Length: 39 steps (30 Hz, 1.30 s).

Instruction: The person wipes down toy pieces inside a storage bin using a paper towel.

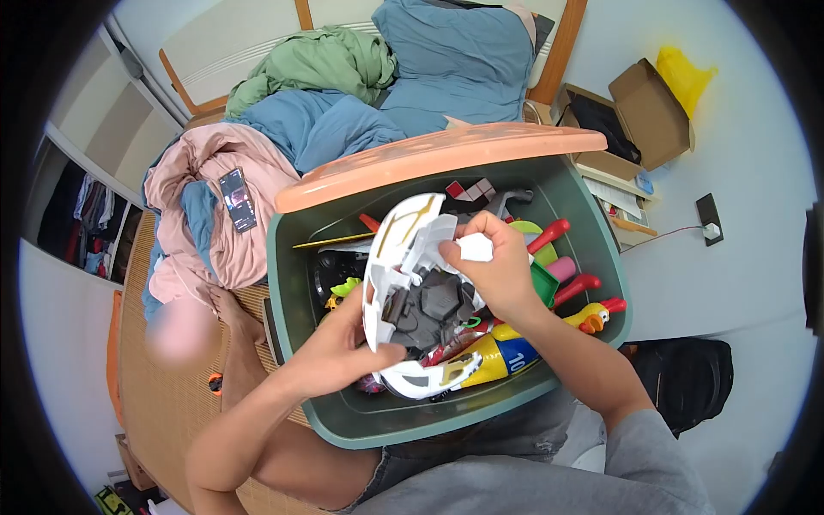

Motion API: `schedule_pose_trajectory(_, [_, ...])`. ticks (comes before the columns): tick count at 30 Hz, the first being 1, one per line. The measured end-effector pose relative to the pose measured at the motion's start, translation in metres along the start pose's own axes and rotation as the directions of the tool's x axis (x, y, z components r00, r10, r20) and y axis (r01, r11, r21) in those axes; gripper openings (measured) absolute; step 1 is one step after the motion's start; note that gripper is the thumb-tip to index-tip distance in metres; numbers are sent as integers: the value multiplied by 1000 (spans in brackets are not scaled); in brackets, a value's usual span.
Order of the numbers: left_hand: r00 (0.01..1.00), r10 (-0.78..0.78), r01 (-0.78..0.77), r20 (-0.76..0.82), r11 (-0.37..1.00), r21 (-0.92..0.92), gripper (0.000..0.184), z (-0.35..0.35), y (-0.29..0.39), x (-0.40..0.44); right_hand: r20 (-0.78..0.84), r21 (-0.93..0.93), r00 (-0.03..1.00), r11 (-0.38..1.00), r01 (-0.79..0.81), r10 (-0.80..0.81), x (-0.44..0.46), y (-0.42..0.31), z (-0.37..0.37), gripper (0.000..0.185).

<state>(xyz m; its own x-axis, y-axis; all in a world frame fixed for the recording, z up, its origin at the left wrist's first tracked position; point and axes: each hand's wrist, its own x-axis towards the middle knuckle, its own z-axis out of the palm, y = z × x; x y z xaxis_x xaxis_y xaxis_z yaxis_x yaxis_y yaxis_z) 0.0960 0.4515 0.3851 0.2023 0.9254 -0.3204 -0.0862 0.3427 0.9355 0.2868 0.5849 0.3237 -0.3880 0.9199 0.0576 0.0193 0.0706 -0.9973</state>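
Note:
A curved white plastic toy (397, 249) with gold trim and a grey mechanical inside is held over an open storage bin (296, 360); its exact kind I cannot tell. Wrapped round its lower left side is my left hand (339, 348), thumb on the near edge. My right hand (498, 262) pinches the toy's upper right part, and a small white piece (476, 248) shows between its fingers. Whether that piece is joined to the toy is hidden. Below lie a yellow duck toy (502, 356) with a blue "10" patch, red handles (549, 234) and a pink cylinder (561, 269).
The orange lid (446, 163) leans up at the bin's far side. A phone (238, 200) lies on pink bedding (257, 159) at left. Cardboard box (652, 129), wall socket (709, 220) and black backpack (687, 378) are at right. Another person's leg (240, 330) is beside the bin.

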Motion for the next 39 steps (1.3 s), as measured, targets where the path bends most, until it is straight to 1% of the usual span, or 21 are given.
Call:
schedule_pose_trajectory(1, [997, 81, -78, -19, 991, 110, 74, 5, -3, 2, -4, -29, 1000, 999, 18, -18, -2, -5, 1, 22])
schedule_pose_trajectory(2, [981, 194, -177, -30, 938, 297, 72, 8, -7, 4, -7, -57, 999, 998, 33, -34, -4, -9, 3, 23])
schedule_pose_trajectory(4, [963, 264, -230, -50, 905, 357, 68, 11, -21, 9, 6, -52, 997, 996, 76, -76, -2, -2, 4, 23])
schedule_pose_trajectory(5, [963, 264, -230, -48, 906, 355, 68, 11, -22, 10, 17, -46, 993, 992, 120, -120, -2, 1, 4, 24])
schedule_pose_trajectory(7, [970, 206, -133, -128, 892, 431, 63, 11, -21, 11, 51, -79, 995, 993, 92, -88, 1, -3, -1, 24])
schedule_pose_trajectory(8, [973, 156, -86, -169, 928, 362, 60, 9, -22, 13, 85, -112, 995, 992, 66, -57, 2, -6, -4, 25])
schedule_pose_trajectory(10, [975, -12, 33, -223, 995, 91, 58, 1, -19, 17, 91, -70, 996, 997, 26, -19, 4, -11, -7, 25])
schedule_pose_trajectory(12, [954, -65, 49, -293, 997, -60, 52, -3, -12, 18, 98, -31, 995, 999, -14, 17, 6, -13, -8, 24])
schedule_pose_trajectory(14, [951, -131, 91, -281, 984, -150, 49, -7, -4, 14, 140, 275, 989, 961, 16, -57, 7, -10, -5, 25])
schedule_pose_trajectory(15, [951, -154, 111, -266, 979, -170, 48, -6, 2, 13, 203, 238, 973, 970, 56, -107, 6, -7, -7, 24])
schedule_pose_trajectory(16, [951, -154, 110, -269, 979, -171, 48, -6, 4, 11, 233, 3, 966, 994, 113, -111, 4, -11, -11, 25])
schedule_pose_trajectory(18, [953, -197, 170, -230, 977, -129, 47, -6, 6, 7, 171, -106, 963, 968, 228, -209, 0, -4, -5, 25])
schedule_pose_trajectory(19, [955, -192, 175, -227, 980, -94, 46, -4, 7, 6, 173, -106, 963, 968, 228, -208, -1, -5, -3, 25])
schedule_pose_trajectory(21, [960, -166, 158, -225, 986, -52, 46, -1, 8, 5, 98, -233, 962, 934, 270, -254, -2, -10, -1, 26])
schedule_pose_trajectory(22, [965, -140, 141, -222, 990, -9, 45, 0, 7, 4, 102, -233, 962, 934, 272, -255, -2, -13, -1, 26])
schedule_pose_trajectory(24, [972, -131, 132, -196, 991, -6, 45, -1, 7, 5, 146, -398, 976, 894, 207, -161, -1, -19, -3, 26])
schedule_pose_trajectory(26, [971, -181, 180, -153, 983, -25, 44, 0, 8, 5, 153, -387, 976, 899, 205, -156, 0, -14, -2, 26])
schedule_pose_trajectory(28, [974, -171, 174, -148, 985, 11, 45, -2, 3, 5, 158, -377, 975, 904, 203, -154, 1, -8, -3, 25])
schedule_pose_trajectory(30, [971, -179, 188, -156, 981, 43, 46, 0, 7, 4, 215, -313, 969, 931, 187, -123, 2, -4, -6, 24])
schedule_pose_trajectory(33, [973, -167, 184, -163, 978, 96, 47, -2, 8, 3, 226, -249, 968, 955, 161, -105, 3, -4, -7, 24])
schedule_pose_trajectory(39, [974, -178, 190, -142, 979, 76, 47, 0, 10, 2, 190, -362, 971, 909, 205, -143, 0, -14, -6, 25])
